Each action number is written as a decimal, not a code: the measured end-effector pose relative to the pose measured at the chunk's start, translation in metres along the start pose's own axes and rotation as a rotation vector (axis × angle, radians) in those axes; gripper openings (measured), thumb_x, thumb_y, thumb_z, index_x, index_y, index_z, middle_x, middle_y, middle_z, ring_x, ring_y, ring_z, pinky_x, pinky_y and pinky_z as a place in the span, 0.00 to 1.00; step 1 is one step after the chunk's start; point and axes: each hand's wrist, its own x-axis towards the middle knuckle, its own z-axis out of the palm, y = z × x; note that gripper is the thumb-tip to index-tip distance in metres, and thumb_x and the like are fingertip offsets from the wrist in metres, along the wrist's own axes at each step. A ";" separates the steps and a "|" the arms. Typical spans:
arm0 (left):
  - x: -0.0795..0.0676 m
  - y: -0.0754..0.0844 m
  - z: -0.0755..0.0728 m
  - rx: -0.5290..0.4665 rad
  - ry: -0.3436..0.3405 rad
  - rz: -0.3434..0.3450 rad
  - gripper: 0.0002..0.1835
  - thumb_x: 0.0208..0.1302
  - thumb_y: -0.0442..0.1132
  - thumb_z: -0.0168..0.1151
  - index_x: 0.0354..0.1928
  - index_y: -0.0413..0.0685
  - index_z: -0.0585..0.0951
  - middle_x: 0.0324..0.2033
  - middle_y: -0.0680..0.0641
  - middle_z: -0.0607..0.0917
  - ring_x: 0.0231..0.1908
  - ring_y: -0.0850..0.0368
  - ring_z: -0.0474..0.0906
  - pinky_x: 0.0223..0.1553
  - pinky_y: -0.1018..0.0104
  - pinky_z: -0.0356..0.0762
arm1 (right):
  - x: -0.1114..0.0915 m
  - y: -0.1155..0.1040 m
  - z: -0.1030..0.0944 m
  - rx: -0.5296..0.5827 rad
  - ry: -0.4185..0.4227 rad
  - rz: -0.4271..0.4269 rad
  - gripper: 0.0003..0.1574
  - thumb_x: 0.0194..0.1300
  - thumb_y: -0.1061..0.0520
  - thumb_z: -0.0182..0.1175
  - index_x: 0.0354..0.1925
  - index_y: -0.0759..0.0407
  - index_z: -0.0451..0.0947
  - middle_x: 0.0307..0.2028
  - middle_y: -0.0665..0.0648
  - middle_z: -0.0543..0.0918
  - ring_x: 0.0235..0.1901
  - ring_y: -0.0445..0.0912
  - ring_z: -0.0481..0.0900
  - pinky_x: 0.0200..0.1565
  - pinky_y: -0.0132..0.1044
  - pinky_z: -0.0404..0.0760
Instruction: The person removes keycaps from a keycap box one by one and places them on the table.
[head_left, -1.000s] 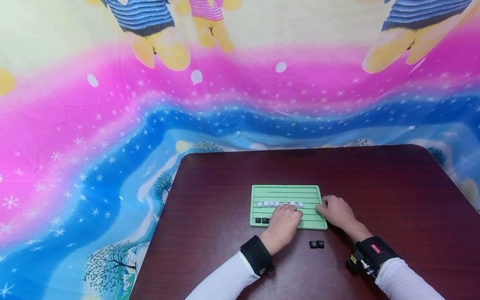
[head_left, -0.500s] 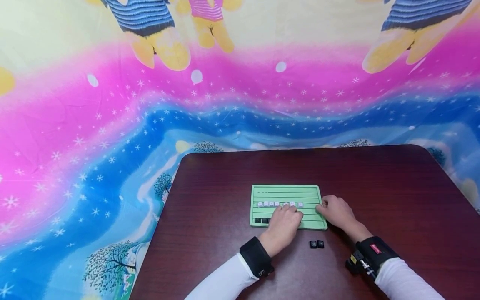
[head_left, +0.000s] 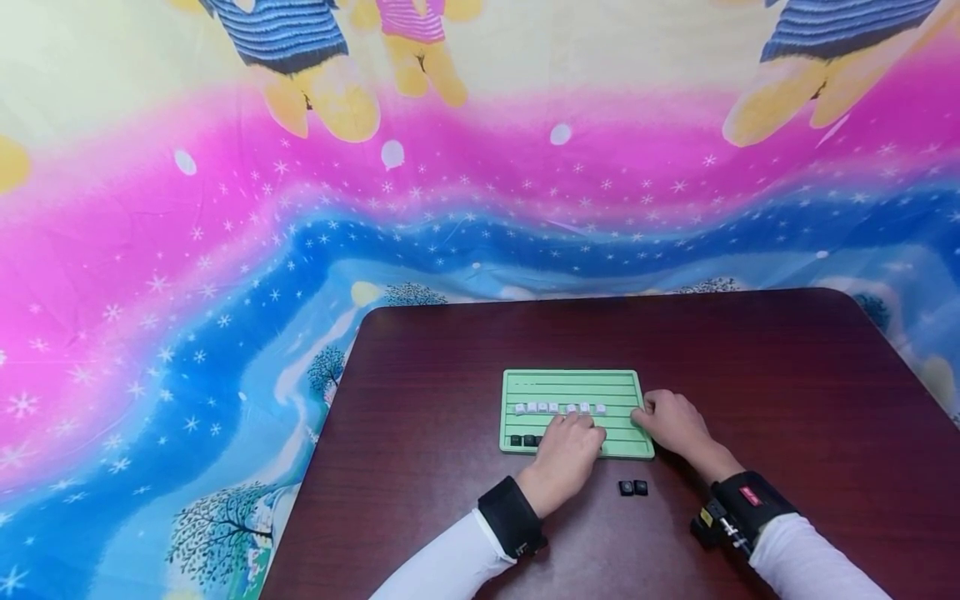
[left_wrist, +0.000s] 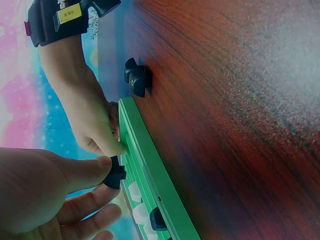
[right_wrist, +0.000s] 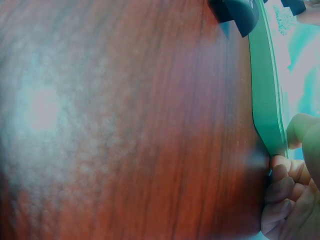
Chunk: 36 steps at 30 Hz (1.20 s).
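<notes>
Keycap (head_left: pixel 572 409) clearer beyond left fingers (head_left: pixel 576 422)

The left grip (head_left: pixel 564 458) hides part of the black keycap row (head_left: pixel 517 441).

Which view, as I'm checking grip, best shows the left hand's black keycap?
The left wrist view: the black keycap appears close up, pinched by the left hand. That hand hides it in the head view; the right wrist view catches only part, top right.

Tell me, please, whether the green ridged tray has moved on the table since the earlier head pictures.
No; in the head view, the green ridged tray shows no visible shift against the far edge of the wood-grain table.
</notes>
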 end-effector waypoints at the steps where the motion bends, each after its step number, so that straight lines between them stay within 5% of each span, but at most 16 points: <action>1: 0.000 0.000 0.000 -0.001 0.002 0.000 0.02 0.61 0.45 0.70 0.32 0.62 0.85 0.29 0.59 0.83 0.32 0.63 0.79 0.30 0.70 0.69 | 0.000 0.000 0.000 0.000 -0.001 0.001 0.22 0.63 0.53 0.58 0.17 0.53 0.60 0.16 0.47 0.57 0.18 0.43 0.54 0.23 0.34 0.52; 25: -0.009 0.011 0.000 0.019 0.027 0.056 0.04 0.63 0.51 0.69 0.34 0.64 0.87 0.30 0.60 0.84 0.33 0.64 0.80 0.31 0.70 0.67 | 0.000 0.002 0.001 -0.001 0.010 0.001 0.22 0.63 0.53 0.57 0.18 0.53 0.60 0.16 0.47 0.57 0.17 0.43 0.54 0.23 0.34 0.52; 36: -0.014 0.017 -0.001 0.059 0.025 0.082 0.05 0.59 0.42 0.69 0.32 0.66 0.86 0.28 0.61 0.83 0.30 0.65 0.78 0.28 0.71 0.61 | 0.001 0.001 0.001 0.000 0.007 0.013 0.22 0.64 0.53 0.58 0.18 0.53 0.60 0.15 0.48 0.58 0.16 0.43 0.55 0.22 0.34 0.53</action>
